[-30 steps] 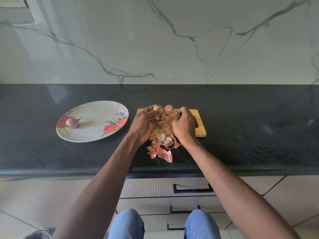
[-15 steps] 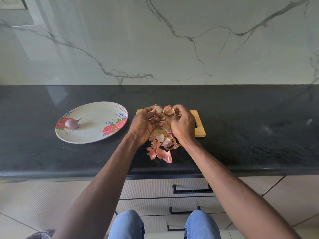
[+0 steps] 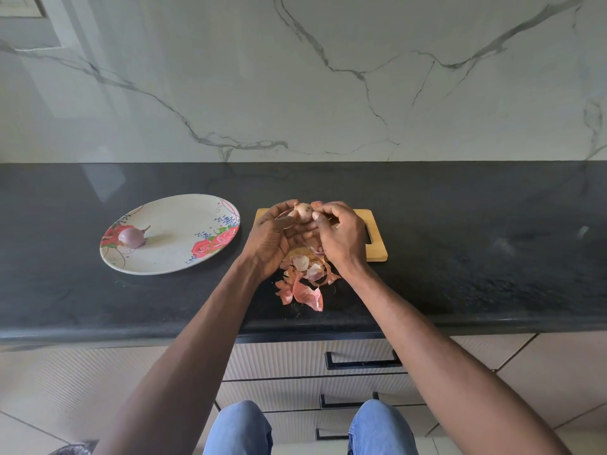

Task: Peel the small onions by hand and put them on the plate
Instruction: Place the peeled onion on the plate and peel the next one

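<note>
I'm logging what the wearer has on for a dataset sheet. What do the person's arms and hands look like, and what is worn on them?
Both arms are bare up to the frame's bottom edge: no sleeves, watch or bracelets show. The left hand and right hand wear no gloves, and no rings are visible. Blue denim jeans cover the knees at the bottom of the view.
</note>
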